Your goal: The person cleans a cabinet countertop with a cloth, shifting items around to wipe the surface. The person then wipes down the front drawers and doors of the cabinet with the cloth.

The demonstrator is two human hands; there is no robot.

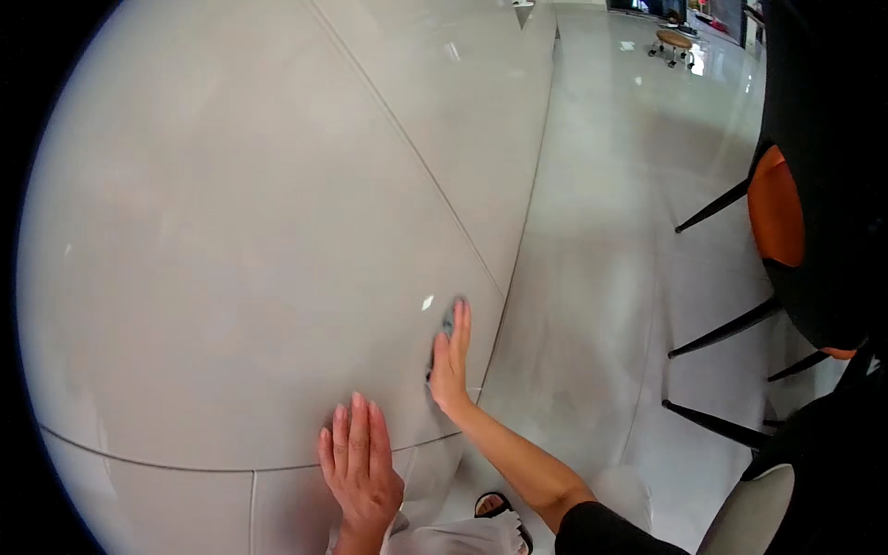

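Head view, looking down along a glossy pale-grey wall panel (240, 231) that fills the left and centre of the frame. Thin seams cross the panel: one diagonal line runs from the top centre down to the lower right edge, and a curved horizontal seam lies near the bottom, with a short vertical seam below it.

The right hand (450, 365) lies flat against the panel close to its lower right edge, fingers extended and held together, pointing upward. Beneath its palm and fingers it presses a small grey cloth (448, 324), of which only a dark margin shows beside the fingertips and along the left of the hand. The forearm extends down and to the right, ending in a dark sleeve (601, 535).

The left hand (361, 462) rests open on the panel just above the curved seam, fingers straight and slightly spread, holding nothing. It lies below and to the left of the right hand, near it but apart.

To the right of the panel a shiny light tiled floor (610, 250) stretches away. A chair with an orange and black seat (775, 208) and thin dark legs stands at the right edge. A small round stool (673, 40) stands far off at the top. A sandalled foot (495, 506) shows at the bottom, beside light-coloured fabric.
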